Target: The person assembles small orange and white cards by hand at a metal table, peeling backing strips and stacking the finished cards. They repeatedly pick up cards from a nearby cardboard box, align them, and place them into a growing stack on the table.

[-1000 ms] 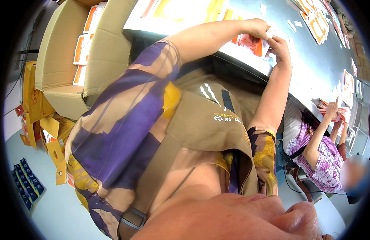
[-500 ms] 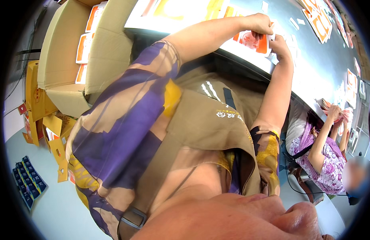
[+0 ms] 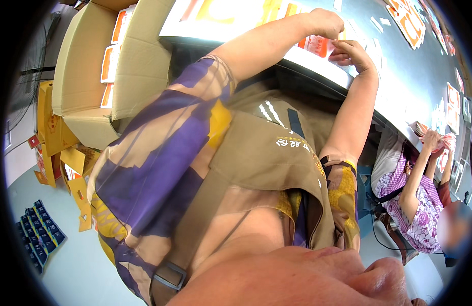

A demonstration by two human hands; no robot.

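A flat orange-and-white packet (image 3: 316, 45) lies near the front edge of the worktable (image 3: 343, 84), between my forearms. My left hand (image 3: 325, 23) is closed just above and beyond it, with its fingers curled. What those fingers hold, if anything, is mostly hidden. On the near side, my right hand (image 3: 352, 55) is open, fingers stretched and a little apart, with their tips at the packet's right end. Whether they touch it I cannot tell. More orange-and-white printed sheets (image 3: 220, 11) lie beyond my left forearm, washed out by glare.
A large open carton (image 3: 85, 61) with stacks of orange-and-white packets stands at left. Yellow boxes (image 3: 55, 122) and a dark blue printed sheet (image 3: 40, 232) are on the floor. Packets (image 3: 405, 23) lie farther along the table. A co-worker (image 3: 412, 204) at right holds reddish sheets (image 3: 440, 140).
My right hand has loosened from a curled grip at the packet's end, its fingers now stretched out. My left hand has lifted slightly away from the packet.
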